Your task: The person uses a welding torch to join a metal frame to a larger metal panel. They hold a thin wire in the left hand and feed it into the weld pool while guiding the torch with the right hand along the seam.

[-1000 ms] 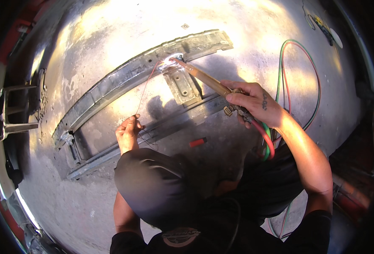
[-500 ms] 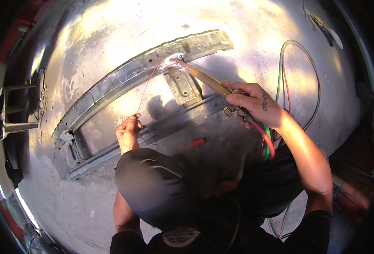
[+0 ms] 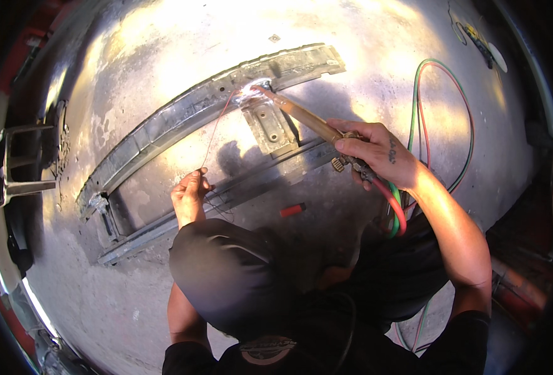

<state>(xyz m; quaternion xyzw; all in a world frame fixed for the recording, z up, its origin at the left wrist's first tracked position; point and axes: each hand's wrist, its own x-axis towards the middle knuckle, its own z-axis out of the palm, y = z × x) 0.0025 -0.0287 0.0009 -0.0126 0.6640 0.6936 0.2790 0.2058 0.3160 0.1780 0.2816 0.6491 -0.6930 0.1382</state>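
My right hand (image 3: 379,153) is closed round the brass handle of a gas torch (image 3: 307,117), with red and green hoses running from its back end. The torch tip sits at a bright glowing spot where a flat bracket (image 3: 269,128) with holes meets a curved metal beam (image 3: 157,128). Between the pinched fingers of my left hand (image 3: 190,192) is a thin welding wire (image 3: 216,132). Its far end reaches the glow, while its loose tail curls below the hand. Glare hides the exact joint. A straight metal rail (image 3: 226,190) lies along the near side, under the bracket's end.
A red lighter-like object (image 3: 292,210) lies on the concrete floor near my knee (image 3: 223,262). Looped red and green hoses (image 3: 470,119) spread at the right. At the far right is a tool with a pale disc (image 3: 496,57). A metal frame (image 3: 29,159) stands at the left.
Almost nothing differs. The torch stays at the same joint, and my left hand with the wire has shifted only very slightly.
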